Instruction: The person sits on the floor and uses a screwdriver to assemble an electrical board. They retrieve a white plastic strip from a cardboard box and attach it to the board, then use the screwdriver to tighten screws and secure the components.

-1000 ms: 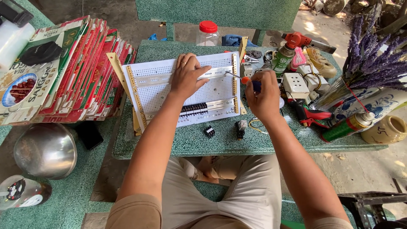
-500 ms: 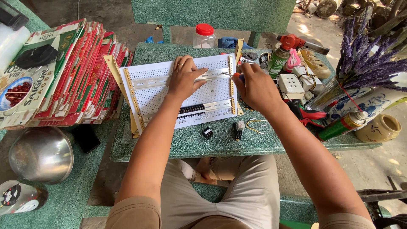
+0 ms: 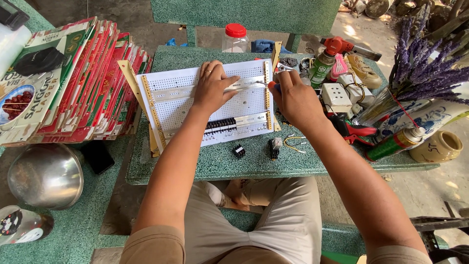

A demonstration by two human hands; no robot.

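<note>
A white perforated panel (image 3: 185,105) with yellow strips along its edges lies on the green stone table (image 3: 244,164). My left hand (image 3: 212,85) presses flat on a metal rail (image 3: 173,93) across the panel's upper part. My right hand (image 3: 293,98) grips a screwdriver with an orange and blue handle (image 3: 272,86), its tip at the rail's right end. A row of black terminal blocks (image 3: 221,124) sits on a lower rail.
Two small black parts (image 3: 239,151) and yellow wire bits (image 3: 293,144) lie near the front edge. Right: white socket (image 3: 334,97), red pliers (image 3: 359,131), spray cans (image 3: 395,143), a vase of purple flowers (image 3: 425,73). Left: stacked cardboard cartons (image 3: 83,83), steel bowl (image 3: 46,174). A red-lidded jar (image 3: 235,38) stands behind.
My right hand has moved up and left from the panel's right edge to the end of the upper rail, carrying the screwdriver. My left hand stays on the rail.
</note>
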